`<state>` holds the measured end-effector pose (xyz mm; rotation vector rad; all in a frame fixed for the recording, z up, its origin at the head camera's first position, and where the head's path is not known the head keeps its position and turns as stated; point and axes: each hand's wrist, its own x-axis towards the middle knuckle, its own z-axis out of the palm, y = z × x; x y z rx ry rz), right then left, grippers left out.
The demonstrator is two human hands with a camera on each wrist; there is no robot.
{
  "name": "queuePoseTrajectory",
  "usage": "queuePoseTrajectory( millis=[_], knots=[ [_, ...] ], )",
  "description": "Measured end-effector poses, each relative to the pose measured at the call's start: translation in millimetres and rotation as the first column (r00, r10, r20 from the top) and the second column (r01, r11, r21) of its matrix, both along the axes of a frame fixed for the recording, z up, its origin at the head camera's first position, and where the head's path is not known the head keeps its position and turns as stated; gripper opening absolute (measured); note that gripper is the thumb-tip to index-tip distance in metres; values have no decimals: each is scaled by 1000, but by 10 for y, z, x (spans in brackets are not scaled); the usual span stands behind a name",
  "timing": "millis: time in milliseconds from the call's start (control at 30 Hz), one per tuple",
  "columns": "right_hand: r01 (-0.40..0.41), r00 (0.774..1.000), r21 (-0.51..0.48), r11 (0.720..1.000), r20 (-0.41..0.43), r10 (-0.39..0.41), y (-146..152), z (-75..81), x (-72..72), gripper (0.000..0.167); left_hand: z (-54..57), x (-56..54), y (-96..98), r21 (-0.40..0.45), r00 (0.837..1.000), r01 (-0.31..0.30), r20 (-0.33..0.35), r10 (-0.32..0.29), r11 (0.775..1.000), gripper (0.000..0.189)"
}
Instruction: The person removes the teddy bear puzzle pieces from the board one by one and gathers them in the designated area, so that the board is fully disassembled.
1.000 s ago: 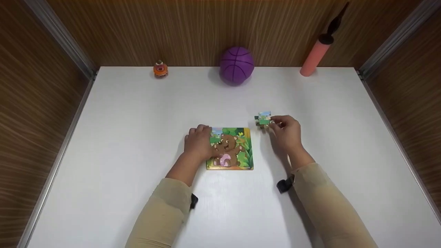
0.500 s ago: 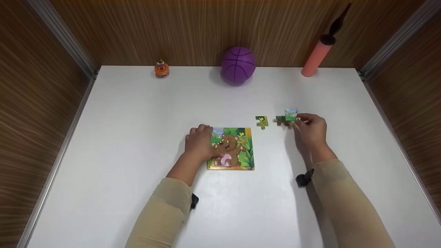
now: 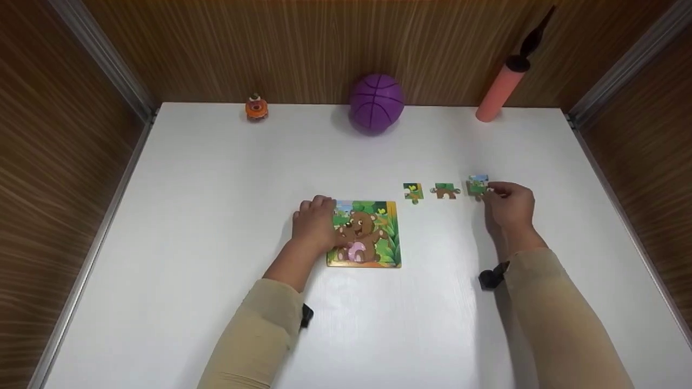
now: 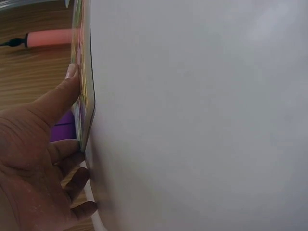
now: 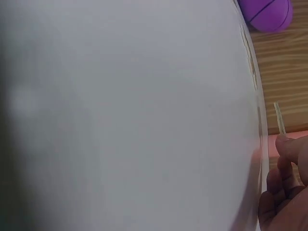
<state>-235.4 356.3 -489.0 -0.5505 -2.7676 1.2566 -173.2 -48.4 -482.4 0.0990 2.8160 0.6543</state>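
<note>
Now, with the bear puzzle (image 3: 373, 237) as the hub of the clock, a small orange toy (image 3: 257, 108) comes first, at about eleven o'clock, near the far edge of the white tabletop (image 3: 205, 227). The left hand (image 3: 314, 224) is at nine o'clock from a tan sleeve (image 3: 243, 340). It grips the puzzle's near side: the thumb lies over the printed face and the index finger touches the edge at a corner, as the left wrist view shows. The square puzzle lies flat, face up, partly covered by this hand. The purple ball (image 3: 377, 102) sits at twelve o'clock, well apart. Near two o'clock lies a bird piece (image 3: 412, 189), green and yellow, its tab toward six. Just beside it, at two, is a brown piece (image 3: 443, 188) with tabs toward nine and three. A little further out, the right hand's (image 3: 511, 208) fingers pinch a blue-and-green piece (image 3: 478, 183) between thumb and forefinger; whether another is tucked behind it, I cannot tell. The pink pump (image 3: 496, 94), topped in black, stands near the far edge between one and two.
</note>
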Motion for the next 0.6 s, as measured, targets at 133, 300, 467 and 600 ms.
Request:
queuePoseTrajectory(
  millis=[133, 300, 467, 600],
  knots=[
    [-6, 1000, 7, 1000, 30, 6, 48, -14, -11, 34, 6, -4, 0, -2, 1000, 0, 4, 0, 1000, 106],
    [-26, 998, 0, 1000, 49, 26, 64, -36, -27, 34, 7, -3, 2, -3, 1000, -3, 4, 3, 1000, 106],
    [-40, 997, 9, 999, 67, 39, 69, -61, -45, 35, 3, 2, 6, 3, 1000, -4, -2, 4, 1000, 106],
    [-44, 996, 10, 999, 80, 43, 69, -68, -57, 35, -3, 3, 5, 4, 1000, -4, -3, 4, 1000, 106]
  ],
)
